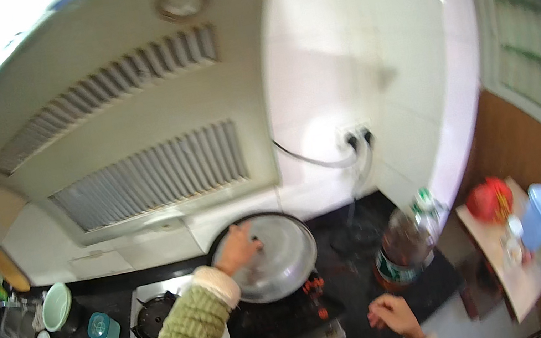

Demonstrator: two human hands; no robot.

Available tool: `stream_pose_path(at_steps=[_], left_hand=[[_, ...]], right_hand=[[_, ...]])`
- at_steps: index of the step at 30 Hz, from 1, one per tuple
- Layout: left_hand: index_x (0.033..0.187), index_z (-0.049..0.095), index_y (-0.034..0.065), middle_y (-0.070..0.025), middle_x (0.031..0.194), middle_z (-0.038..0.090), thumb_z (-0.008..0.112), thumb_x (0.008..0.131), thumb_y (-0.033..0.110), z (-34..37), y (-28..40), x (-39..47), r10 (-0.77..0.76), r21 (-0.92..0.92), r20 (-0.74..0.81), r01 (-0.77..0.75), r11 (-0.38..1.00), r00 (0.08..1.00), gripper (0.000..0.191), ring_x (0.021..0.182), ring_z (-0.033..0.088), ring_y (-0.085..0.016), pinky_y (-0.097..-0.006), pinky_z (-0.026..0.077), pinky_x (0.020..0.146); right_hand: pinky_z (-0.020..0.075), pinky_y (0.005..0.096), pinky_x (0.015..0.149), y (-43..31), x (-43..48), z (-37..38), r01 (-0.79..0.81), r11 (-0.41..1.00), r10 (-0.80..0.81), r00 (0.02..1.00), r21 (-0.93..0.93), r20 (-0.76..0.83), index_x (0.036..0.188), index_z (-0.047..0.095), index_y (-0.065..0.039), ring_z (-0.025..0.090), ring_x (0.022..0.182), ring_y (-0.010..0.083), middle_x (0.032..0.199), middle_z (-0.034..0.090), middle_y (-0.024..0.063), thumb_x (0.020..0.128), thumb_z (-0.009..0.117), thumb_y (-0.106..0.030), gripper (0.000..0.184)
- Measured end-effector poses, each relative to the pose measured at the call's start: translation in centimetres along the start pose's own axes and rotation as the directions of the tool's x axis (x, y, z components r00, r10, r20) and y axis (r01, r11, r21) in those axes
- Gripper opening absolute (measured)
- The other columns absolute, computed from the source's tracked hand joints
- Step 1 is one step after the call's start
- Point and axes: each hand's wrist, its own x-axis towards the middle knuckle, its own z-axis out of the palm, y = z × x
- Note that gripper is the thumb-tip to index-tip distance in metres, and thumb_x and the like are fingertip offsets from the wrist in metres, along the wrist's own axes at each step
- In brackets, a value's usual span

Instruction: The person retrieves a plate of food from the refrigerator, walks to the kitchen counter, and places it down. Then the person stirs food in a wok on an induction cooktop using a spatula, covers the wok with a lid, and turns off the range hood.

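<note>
My left hand (238, 248), in a green sleeve, reaches over a domed metal lid (284, 261). Its thumb and fingers are at the small dark knob (257, 242); blur hides whether they grip it. The lid covers a dark-rimmed pan (308, 227) on a black glass cooktop (270, 323) with red lights lit. Lower right, my right hand (391, 313) hovers near the counter's front edge, its fingers curled with nothing visible in them. A large clear plastic bottle (399, 255) holding dark contents stands just beyond that hand.
Left of the cooktop is a gas burner (155, 317). Farther left sit a teal container (104, 328), a green bowl (57, 307) and two small white dishes. A range hood (147, 114) overhangs the stove. At right, a wooden board (518, 282) bears a red bag and a blue jug (539, 216).
</note>
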Motion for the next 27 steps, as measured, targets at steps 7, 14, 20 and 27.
stream_pose_path(at_steps=[7,14,20,27], left_hand=[[0.086,0.056,0.0039,-0.0122,0.082,0.055,0.061,0.077,0.005,-8.2,5.2,-13.1,0.356,-0.124,-0.436,-0.447,0.886,0.827,0.011,0.073,0.055,-0.032,-0.0363,0.043,0.061],[0.100,0.057,0.0010,-0.0137,0.087,0.058,0.048,0.086,-0.001,-6.5,8.5,-27.6,0.027,-0.589,-0.321,-0.222,0.777,0.947,0.016,0.075,0.057,-0.026,-0.0308,0.045,0.070],[0.098,0.059,-0.0002,-0.0111,0.079,0.059,0.052,0.085,0.000,-6.7,6.4,-36.6,-0.153,-0.566,-0.396,-0.109,0.817,0.905,0.016,0.068,0.059,-0.018,-0.0282,0.047,0.062],[0.097,0.060,-0.0019,-0.0079,0.084,0.059,0.054,0.087,0.004,-8.5,2.1,-45.5,-0.522,-0.755,-0.330,0.112,0.646,0.786,0.014,0.068,0.061,-0.013,-0.0241,0.047,0.059]], right_hand=[[0.0467,0.0236,0.050,-16.5,5.6,-0.5,0.619,0.693,-0.525,0.785,-0.369,0.330,0.089,0.057,0.004,0.062,0.061,0.0151,0.068,0.060,0.0093,0.085,0.052,-0.006,0.012],[0.0490,0.0325,0.061,-34.0,7.1,11.6,0.861,-0.093,-0.973,0.029,-0.500,0.231,0.115,0.052,-0.007,0.059,0.073,0.0254,0.100,0.053,0.0127,0.076,0.056,-0.002,0.039],[0.0483,0.0381,0.072,-44.0,7.0,19.2,0.590,-0.239,-0.970,-0.188,-0.771,0.157,0.124,0.047,-0.017,0.054,0.095,0.0275,0.109,0.048,0.0127,0.075,0.057,-0.008,0.050],[0.0462,0.0428,0.079,-45.9,8.1,20.6,0.474,-0.061,-0.992,-0.128,-0.878,0.000,0.125,0.046,-0.017,0.050,0.099,0.0317,0.107,0.048,0.0142,0.072,0.055,-0.008,0.055]])
